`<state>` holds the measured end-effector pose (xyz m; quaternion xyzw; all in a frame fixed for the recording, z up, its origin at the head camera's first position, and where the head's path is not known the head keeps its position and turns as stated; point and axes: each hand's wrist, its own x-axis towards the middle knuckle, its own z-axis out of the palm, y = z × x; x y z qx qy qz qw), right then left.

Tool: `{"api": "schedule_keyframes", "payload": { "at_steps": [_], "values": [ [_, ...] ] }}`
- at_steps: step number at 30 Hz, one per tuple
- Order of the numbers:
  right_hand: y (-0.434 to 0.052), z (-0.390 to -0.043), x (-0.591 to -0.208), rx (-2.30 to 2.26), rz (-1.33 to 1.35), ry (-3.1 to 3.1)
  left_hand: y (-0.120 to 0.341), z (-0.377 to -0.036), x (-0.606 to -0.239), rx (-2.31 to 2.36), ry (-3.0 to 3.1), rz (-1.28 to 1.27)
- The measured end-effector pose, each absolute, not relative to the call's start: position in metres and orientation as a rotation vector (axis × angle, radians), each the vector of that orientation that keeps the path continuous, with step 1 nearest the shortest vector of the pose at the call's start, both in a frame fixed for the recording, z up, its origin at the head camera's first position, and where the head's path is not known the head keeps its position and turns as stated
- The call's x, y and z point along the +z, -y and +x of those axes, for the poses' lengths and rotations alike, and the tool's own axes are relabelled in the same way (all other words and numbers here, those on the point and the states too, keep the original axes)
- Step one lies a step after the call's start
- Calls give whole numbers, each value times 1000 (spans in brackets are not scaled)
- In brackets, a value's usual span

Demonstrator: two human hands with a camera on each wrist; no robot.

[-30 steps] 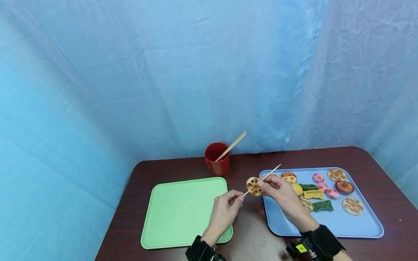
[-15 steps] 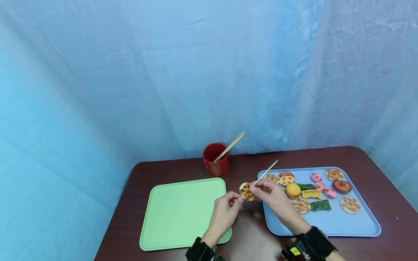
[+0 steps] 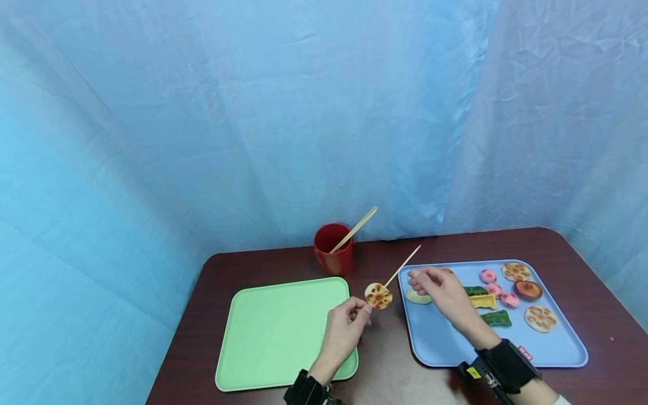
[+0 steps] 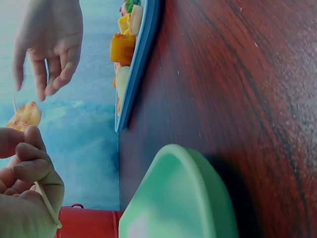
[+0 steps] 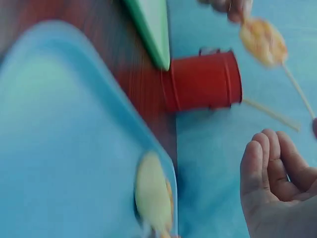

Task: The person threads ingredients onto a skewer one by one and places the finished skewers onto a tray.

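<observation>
My left hand (image 3: 363, 311) pinches the lower end of a thin wooden skewer (image 3: 402, 264) between the two trays. A round lotus root slice (image 3: 378, 296) is threaded on the skewer just above those fingers; it also shows in the left wrist view (image 4: 25, 115). My right hand (image 3: 416, 277) hovers over the left end of the blue tray (image 3: 445, 343) with loosely curled fingers (image 5: 270, 163) and holds nothing. A pale slice (image 3: 418, 297) lies on the tray right under that hand.
Several toy food pieces (image 3: 506, 292) lie on the blue tray. A bare green tray (image 3: 278, 332) sits at the left. A red cup (image 3: 333, 249) with sticks (image 3: 356, 228) stands behind the trays. The dark table (image 3: 390, 365) is backed by blue curtain.
My right hand let go of the lotus slice and drew back right over the blue tray. The slice now sits lower on the skewer, nearer my left fingers.
</observation>
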<state>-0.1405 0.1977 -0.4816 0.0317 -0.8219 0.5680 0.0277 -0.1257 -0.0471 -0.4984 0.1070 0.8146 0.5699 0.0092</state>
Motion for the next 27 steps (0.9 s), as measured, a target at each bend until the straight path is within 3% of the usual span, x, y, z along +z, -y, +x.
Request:
{"api": "schedule_keyframes", "payload": {
  "at_steps": [6,15,27],
  "values": [
    [-213,-149,-485,1095,205,2719,51,-126,-500,1789,-2540,319],
    [-212,-155,-505,449,481,2771,53,-125,-504,1816,-2508,269],
    [-208,-154,-516,190,510,2742,53,-123,-508,1859,-2450,235]
  ]
}}
